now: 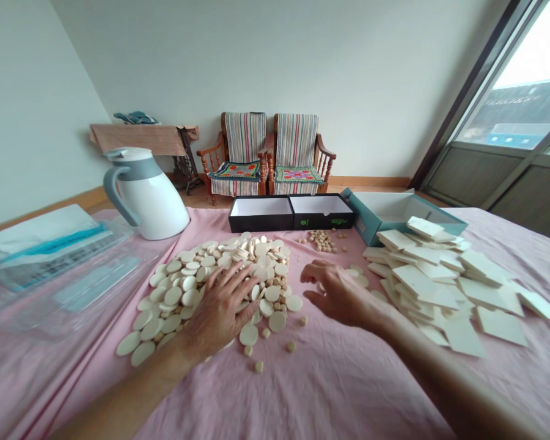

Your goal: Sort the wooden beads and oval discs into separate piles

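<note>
Where the pink cloth [330,379] begins at left, a clear pack [68,275] shows a blue band and dark print too blurred to read. One white-and-grey jug [158,205] stands behind it. Next, pale, flat, round discs [174,296] lie heaped on the cloth, too many to count. The left hand [224,302] rests on them, fingers spread and released. Two black boxes [261,223], white inside, sit behind the heap; the right one bears green lettering too small to read. Five loose blocks [259,366] lie in front of the discs; more sit in a small pile before the boxes. The right hand [337,293] is half curled, thumb apart from fingers, gripping nothing visible; several discs lie just beyond it. At right, one teal box [371,226] stands behind heaped cream tiles [433,287], dozens, overlapping.
</note>
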A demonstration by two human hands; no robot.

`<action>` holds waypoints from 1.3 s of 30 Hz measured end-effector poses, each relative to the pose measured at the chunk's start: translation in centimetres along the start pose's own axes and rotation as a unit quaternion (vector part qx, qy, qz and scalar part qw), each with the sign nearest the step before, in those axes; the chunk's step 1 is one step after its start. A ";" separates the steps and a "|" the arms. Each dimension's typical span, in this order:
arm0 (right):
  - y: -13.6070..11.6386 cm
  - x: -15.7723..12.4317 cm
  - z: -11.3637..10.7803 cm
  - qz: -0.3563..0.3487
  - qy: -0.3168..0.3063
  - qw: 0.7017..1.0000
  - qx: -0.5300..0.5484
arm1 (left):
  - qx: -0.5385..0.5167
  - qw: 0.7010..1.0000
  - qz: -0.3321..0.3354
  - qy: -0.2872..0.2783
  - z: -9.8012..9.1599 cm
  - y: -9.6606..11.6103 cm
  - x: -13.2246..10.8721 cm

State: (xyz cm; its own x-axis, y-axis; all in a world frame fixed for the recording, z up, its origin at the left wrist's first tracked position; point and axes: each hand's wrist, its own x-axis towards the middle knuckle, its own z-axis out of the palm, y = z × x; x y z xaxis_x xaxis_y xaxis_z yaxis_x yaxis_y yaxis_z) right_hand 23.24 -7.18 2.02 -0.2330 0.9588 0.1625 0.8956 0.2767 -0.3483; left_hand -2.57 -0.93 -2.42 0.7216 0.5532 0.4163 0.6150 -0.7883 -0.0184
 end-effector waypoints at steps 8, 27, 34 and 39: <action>-2.1 0.4 3.7 0.010 -0.035 0.999 -0.029 | 0.005 1.000 0.003 0.001 0.1 0.0 0.0; -1.9 -1.8 0.7 -0.092 -0.135 0.986 0.024 | 0.009 1.000 0.001 0.002 0.1 0.0 0.1; 0.6 0.5 0.9 -0.044 -0.080 0.996 -0.024 | 0.009 1.000 0.004 -0.001 0.1 -0.1 0.0; 5.7 4.4 -0.9 0.094 0.023 0.987 -0.127 | 0.004 1.000 0.000 -0.007 0.0 0.0 0.0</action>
State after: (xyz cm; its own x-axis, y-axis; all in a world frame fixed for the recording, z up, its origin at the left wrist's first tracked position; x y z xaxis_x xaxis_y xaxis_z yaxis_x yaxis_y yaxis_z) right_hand 27.66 -1.42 1.62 -0.0418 0.9861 0.1609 0.9889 0.0638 -0.1340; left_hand -2.60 -0.95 -2.42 0.7267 0.5564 0.4029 0.6167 -0.7868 -0.0256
